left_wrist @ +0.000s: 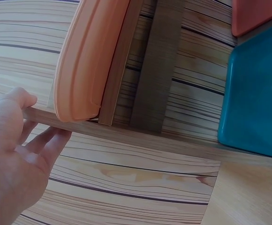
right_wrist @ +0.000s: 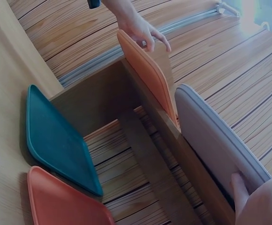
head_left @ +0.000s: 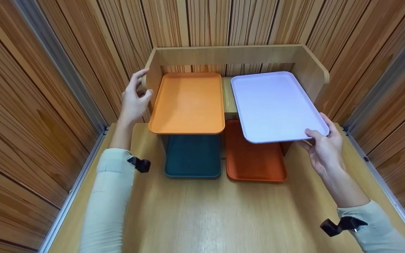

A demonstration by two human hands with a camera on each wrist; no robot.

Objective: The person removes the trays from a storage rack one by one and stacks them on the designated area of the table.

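A lavender tray sits askew at the right of the wooden shelf's upper level, its near edge jutting past the front. My right hand pinches its near right corner, thumb on top and fingers below. On the other side, my left hand grips the shelf's left side panel; thumb and fingers lie on opposite faces of the panel in the left wrist view. Beside that panel rests an orange tray, flat on the upper level, its front also overhanging.
Below the upper level, a teal tray lies on the left and a red-orange tray on the right, their backs hidden by the trays above. The wooden tabletop extends in front, with wood-patterned walls on both sides and behind.
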